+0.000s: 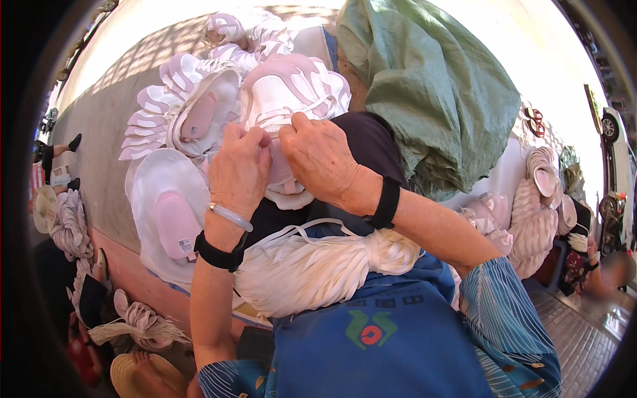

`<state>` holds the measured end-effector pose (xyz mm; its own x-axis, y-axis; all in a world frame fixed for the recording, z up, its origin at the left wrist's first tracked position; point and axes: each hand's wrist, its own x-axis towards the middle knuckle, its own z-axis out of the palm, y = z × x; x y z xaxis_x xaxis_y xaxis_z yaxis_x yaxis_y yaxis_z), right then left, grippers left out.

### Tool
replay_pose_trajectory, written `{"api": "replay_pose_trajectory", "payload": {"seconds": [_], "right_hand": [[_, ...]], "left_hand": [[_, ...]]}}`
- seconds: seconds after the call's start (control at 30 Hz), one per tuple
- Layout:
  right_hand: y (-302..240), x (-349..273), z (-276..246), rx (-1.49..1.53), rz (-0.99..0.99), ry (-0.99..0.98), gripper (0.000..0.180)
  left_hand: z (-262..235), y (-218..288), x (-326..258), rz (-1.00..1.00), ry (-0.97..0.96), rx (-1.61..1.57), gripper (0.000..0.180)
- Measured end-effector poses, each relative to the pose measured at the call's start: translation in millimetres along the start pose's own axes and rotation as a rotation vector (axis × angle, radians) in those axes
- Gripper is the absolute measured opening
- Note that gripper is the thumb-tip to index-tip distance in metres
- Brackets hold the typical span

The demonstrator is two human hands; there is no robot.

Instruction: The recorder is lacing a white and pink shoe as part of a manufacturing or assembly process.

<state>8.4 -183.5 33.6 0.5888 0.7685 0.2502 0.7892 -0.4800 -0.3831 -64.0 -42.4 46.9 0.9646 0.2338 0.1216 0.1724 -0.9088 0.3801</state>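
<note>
A white and pink shoe upper (288,86) rests in front of me, with a white lace (306,106) crossing it. At its near side, over the eyelets, my left hand (240,166) is closed, fingertips pinching the upper. My right hand (322,159) is closed too, knuckles raised beside the left; what its fingertips pinch is hidden. Between my forearms, on my lap, lies a thick bundle of cream shoelaces (312,268). Beside my left hand are a stack of similar uppers (189,109) and an upper with a pink insole (178,222).
A green cloth sack (431,93) bulges at the far right of my hands. More uppers (249,33) lie beyond the stack. To the right are further piled uppers (531,225) and a seated person (600,278). Lower left, a straw hat (146,378) sits near another lace bundle (142,325).
</note>
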Motion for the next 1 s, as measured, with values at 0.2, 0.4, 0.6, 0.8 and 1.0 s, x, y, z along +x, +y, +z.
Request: {"api": "replay_pose_trajectory", "payload": {"seconds": [0.2, 0.4, 0.6, 0.8, 1.0], "right_hand": [[2.8, -0.5, 13.9, 0.062, 0.005, 0.062, 0.012], [1.3, -1.4, -0.7, 0.064, 0.030, -0.038, 0.012], [-0.4, 4.3, 0.7, 0.038, 0.046, -0.044, 0.010], [13.0, -0.2, 12.5, 0.408, 0.206, -0.005, 0.012], [15.7, -0.5, 13.6, 0.593, 0.305, -0.049, 0.013]], "left_hand": [[3.3, 1.1, -3.1, -0.020, 0.028, -0.026, 0.007], [2.5, 0.2, -3.6, -0.052, 0.000, -0.044, 0.009], [2.7, -2.2, -3.3, -0.032, -0.004, -0.045, 0.008], [7.5, -2.8, -6.9, -0.006, 0.054, -0.082, 0.008], [8.3, -3.8, -7.9, -0.092, 0.024, -0.177, 0.010]]}}
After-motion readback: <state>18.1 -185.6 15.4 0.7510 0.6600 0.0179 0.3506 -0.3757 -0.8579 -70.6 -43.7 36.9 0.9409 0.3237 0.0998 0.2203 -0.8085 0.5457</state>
